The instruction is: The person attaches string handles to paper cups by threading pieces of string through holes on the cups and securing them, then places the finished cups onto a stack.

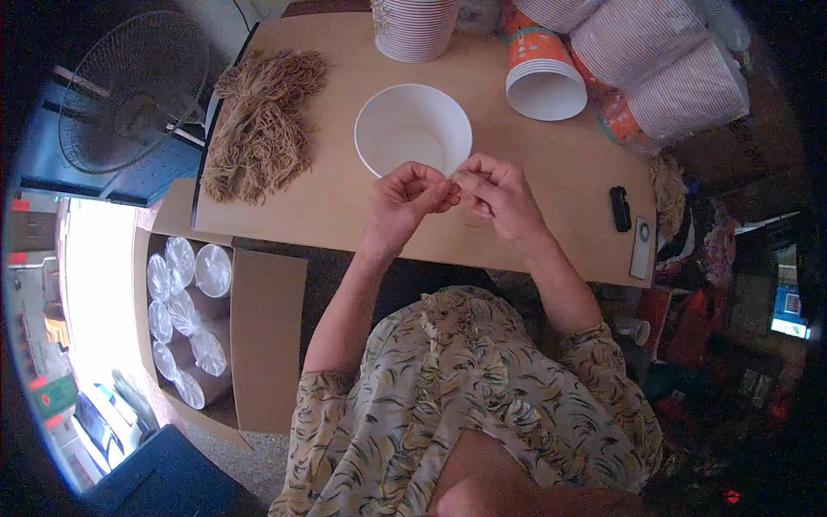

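Observation:
My left hand (405, 205) and my right hand (502, 200) meet above the near part of the table, fingertips pinched close together. Whatever is between the fingers is hidden or too small to make out. Just beyond them, a white paper tub (415, 121) stands with its open mouth up, its near rim partly behind my hands. To the left of the tub lies a thick bundle of tan string (269, 125).
Nested white tubs (416, 33) stand at the back. Orange-and-white tubs (543, 73) lie tilted before plastic-wrapped stacks (642, 43). A black tool (620, 209) and a pale strip (641, 248) lie right. Left are a cardboard box (269, 336) of wrapped tubs and a fan (133, 112).

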{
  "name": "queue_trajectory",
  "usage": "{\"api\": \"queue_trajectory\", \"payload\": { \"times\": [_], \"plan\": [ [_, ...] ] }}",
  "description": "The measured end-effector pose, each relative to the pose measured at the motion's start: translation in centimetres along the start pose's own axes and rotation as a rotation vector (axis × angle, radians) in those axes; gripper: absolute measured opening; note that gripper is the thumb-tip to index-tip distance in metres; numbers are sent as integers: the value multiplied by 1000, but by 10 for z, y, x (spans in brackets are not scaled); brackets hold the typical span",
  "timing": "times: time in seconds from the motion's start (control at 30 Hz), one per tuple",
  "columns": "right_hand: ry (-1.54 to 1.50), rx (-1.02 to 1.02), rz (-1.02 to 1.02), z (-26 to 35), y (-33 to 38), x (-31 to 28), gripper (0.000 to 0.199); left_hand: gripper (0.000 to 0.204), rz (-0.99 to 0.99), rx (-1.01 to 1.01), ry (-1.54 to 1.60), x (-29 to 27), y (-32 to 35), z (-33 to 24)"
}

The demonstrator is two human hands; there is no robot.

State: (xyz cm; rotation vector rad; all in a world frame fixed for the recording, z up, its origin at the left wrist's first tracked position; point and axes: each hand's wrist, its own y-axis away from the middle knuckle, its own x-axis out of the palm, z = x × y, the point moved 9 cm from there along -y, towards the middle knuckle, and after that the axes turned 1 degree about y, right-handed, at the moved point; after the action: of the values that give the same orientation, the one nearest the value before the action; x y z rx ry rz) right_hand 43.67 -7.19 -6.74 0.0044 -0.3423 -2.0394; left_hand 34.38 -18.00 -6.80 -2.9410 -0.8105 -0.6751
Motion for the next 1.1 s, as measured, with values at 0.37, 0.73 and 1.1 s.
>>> {"api": "queue_trajectory", "payload": {
  "times": [0.37, 0.73, 1.1],
  "plan": [
    [-55, -114, -143, 18, 6, 3, 14, 14, 53, -1, 10, 3, -1, 0],
    [117, -200, -213, 38, 5, -6, 16, 15, 73, 53, -40, 4, -3, -3],
    [600, -253, -53, 71, 32, 4, 12, 15, -4, 208, -308, 12, 11, -20]
  ]
}}
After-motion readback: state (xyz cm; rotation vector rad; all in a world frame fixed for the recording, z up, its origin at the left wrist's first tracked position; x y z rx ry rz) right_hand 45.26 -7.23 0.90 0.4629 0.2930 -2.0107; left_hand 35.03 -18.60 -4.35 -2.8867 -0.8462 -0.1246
